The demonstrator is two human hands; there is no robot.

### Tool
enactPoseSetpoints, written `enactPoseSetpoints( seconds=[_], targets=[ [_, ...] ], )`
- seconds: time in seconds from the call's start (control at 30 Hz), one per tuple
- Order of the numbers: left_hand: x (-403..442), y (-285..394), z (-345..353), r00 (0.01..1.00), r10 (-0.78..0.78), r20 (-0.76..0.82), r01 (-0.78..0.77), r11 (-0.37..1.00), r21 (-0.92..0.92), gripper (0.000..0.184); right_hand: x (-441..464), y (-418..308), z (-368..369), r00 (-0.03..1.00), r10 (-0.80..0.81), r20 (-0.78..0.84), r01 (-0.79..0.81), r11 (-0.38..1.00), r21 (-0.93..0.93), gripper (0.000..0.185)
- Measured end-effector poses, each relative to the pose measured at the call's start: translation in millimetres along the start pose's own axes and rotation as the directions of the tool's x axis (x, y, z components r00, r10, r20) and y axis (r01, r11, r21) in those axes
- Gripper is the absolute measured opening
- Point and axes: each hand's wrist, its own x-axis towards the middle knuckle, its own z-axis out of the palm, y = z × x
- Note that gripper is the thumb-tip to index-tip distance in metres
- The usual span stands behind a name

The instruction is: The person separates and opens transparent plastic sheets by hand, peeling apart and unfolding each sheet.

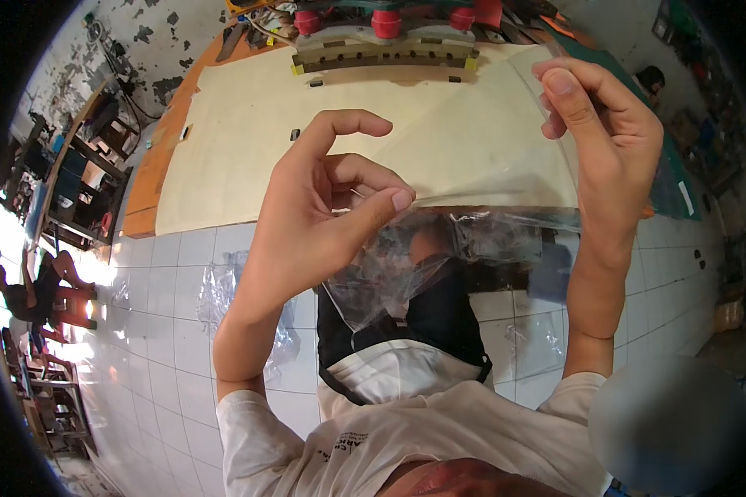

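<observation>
A thin clear plastic sheet (489, 157) stretches between my two hands, above the cream paper on the table. My left hand (331, 190) pinches its lower left part between thumb and a finger, with the index finger curved apart above. At the upper right, my right hand (593, 108) grips the sheet's edge between thumb and fingers. More crumpled clear plastic (389, 277) hangs below my left hand, over my lap.
Cream paper (232, 141) covers the orange-edged table (141, 195). A metal press-like frame with red parts (385, 50) stands at the back. Small dark pieces lie on the paper. Plastic scraps (539, 340) lie on the tiled floor. Other people sit far left and far right.
</observation>
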Motion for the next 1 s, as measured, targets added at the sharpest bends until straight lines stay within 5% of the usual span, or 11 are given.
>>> enactPoseSetpoints(
  seconds=[0.3,0.5,0.7,0.77,1.0],
  targets=[
    [2,-3,-1,0.998,0.048,-0.029,-0.048,0.999,-0.013,0.045,-2,-3,5,0.999,0.05,-0.013,-0.051,0.998,-0.037,0.019],
    [3,6,-6,0.995,-0.069,0.071,0.073,0.996,-0.052,0.046,-1,-1,4,0.999,0.036,0.023,-0.035,0.998,-0.045,0.017],
    [2,-1,-12,0.976,0.039,0.216,-0.051,0.997,0.052,0.029,-4,-8,11,0.999,0.041,0.024,-0.04,0.997,-0.061,0.02],
    [1,3,-12,0.964,-0.071,0.255,0.031,0.987,0.161,0.022,-4,-8,11,0.999,0.037,0.023,-0.035,0.998,-0.056,0.019],
    [2,5,-16,0.96,-0.07,0.271,-0.005,0.964,0.265,0.015,-4,-9,14,0.999,0.043,0.028,-0.041,0.998,-0.051,0.019]
  ],
)
